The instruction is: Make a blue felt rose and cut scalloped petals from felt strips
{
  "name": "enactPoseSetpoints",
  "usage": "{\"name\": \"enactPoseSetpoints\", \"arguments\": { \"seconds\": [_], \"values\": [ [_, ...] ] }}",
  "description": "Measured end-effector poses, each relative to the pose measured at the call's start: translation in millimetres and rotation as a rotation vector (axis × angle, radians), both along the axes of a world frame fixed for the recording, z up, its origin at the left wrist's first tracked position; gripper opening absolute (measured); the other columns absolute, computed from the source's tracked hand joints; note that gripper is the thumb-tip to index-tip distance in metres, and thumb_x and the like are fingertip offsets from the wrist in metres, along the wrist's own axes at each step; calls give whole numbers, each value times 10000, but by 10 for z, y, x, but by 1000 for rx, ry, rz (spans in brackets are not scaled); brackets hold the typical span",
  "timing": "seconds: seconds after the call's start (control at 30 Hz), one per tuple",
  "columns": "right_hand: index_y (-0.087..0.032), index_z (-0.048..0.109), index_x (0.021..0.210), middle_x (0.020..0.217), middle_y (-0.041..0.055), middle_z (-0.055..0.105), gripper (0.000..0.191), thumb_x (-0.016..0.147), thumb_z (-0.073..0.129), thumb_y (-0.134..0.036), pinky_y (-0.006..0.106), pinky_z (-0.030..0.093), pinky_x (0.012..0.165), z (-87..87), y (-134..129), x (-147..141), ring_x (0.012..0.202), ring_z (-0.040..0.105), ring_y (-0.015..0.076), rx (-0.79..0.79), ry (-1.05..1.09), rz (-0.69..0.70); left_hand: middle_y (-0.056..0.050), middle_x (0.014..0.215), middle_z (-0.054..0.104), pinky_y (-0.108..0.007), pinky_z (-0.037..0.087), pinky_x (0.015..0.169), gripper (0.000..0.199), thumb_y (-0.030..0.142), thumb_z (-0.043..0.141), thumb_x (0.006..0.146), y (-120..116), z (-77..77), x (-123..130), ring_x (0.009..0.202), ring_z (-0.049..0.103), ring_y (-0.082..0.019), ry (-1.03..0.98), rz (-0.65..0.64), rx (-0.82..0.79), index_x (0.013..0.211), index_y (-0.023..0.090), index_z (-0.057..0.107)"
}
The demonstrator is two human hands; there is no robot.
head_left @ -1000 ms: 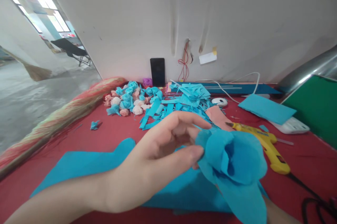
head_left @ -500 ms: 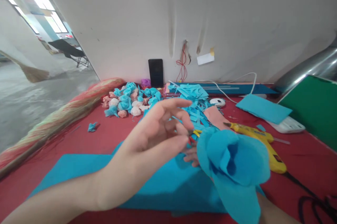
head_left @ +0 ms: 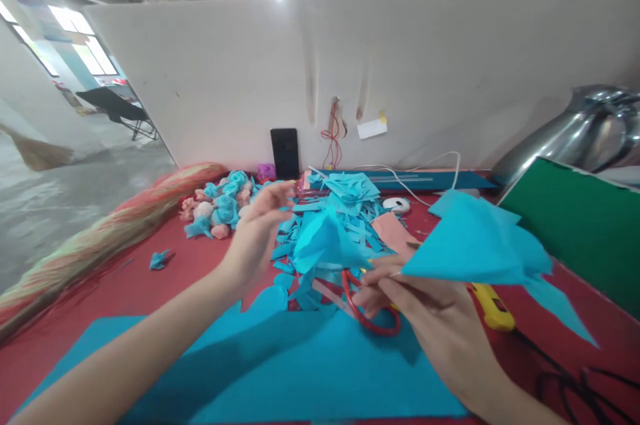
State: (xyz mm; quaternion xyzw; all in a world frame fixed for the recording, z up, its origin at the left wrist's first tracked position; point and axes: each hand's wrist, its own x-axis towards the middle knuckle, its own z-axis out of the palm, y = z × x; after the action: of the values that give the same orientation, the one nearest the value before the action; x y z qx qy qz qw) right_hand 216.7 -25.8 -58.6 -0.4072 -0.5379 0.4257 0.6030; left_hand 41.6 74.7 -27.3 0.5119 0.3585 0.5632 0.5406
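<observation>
My right hand [head_left: 425,305] pinches the narrow base of a large blue crepe-paper flower [head_left: 480,245], whose petals spread off to the right. A red-handled pair of scissors [head_left: 383,328] shows by its fingers; whether they touch it I cannot tell. My left hand [head_left: 263,222] is raised, slightly blurred, with its fingers apart and nothing in them. Close to its right is a folded blue paper piece [head_left: 325,242] above a heap of blue paper strips [head_left: 350,195]. Below both arms lies a large blue paper sheet [head_left: 280,372].
Small blue and pink paper flowers [head_left: 225,208] pile up at the back left. Behind my right hand sits a yellow glue gun [head_left: 493,308] with a black cord. A black phone [head_left: 285,153] leans on the wall. At right stand a green board [head_left: 575,232] and a metal jug [head_left: 565,132].
My left hand has moved left and away from the flower. My right hand has come into fuller view, and the flower has turned from facing me to side-on. The camera has tilted up.
</observation>
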Motion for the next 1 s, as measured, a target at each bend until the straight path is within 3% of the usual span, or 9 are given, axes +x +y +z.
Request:
{"name": "enactPoseSetpoints", "arguments": {
  "seconds": [0.17,0.27,0.4,0.53,0.67,0.87,1.0],
  "values": [
    [-276,716,773,683,7,683,139,815,583,-272,185,537,587,5,-7,-6,611,636,127,-63,144,77,-11,701,601,-291,418,674,174,210,699,570,-283,-200,193,733,545,-179,92,-390,-300,699,150,598],
    [-289,714,786,705,3,689,123,809,592,-289,185,537,575,-20,-4,5,615,639,125,-63,196,105,-5,649,617,-292,401,645,234,332,750,574,-425,-324,236,682,553,-169,24,-522,-373,671,160,624],
    [-291,706,768,704,-11,690,124,812,591,-308,151,523,566,-13,-6,-4,622,637,100,-66,211,117,1,696,660,-287,404,643,292,371,790,527,-493,-410,257,701,568,-170,-153,-520,-396,736,207,669],
    [-278,706,765,687,-14,690,134,820,585,-295,134,518,577,-21,-9,-6,607,633,88,-67,189,113,-18,627,622,-294,416,622,152,305,723,592,-499,-371,275,677,553,-183,-194,-489,-412,599,177,642],
    [-267,708,771,679,-5,686,130,817,588,-289,153,529,583,-29,8,-8,622,636,101,-83,164,110,-18,616,600,-289,414,626,149,299,727,585,-521,-329,279,681,537,-179,-229,-464,-413,585,178,639],
    [-252,717,783,708,13,683,106,788,614,-276,163,530,528,-36,32,-69,599,629,111,-140,155,117,3,532,545,-274,393,635,253,357,782,568,-594,-313,289,618,513,-139,-107,-484,-424,561,138,655],
    [-243,718,732,715,21,685,104,759,635,-300,188,534,537,-54,40,-85,613,633,133,-138,90,52,-31,709,641,-295,428,669,230,358,720,661,-564,-309,265,719,564,-172,-58,-469,-304,749,147,696]
  ]
}}
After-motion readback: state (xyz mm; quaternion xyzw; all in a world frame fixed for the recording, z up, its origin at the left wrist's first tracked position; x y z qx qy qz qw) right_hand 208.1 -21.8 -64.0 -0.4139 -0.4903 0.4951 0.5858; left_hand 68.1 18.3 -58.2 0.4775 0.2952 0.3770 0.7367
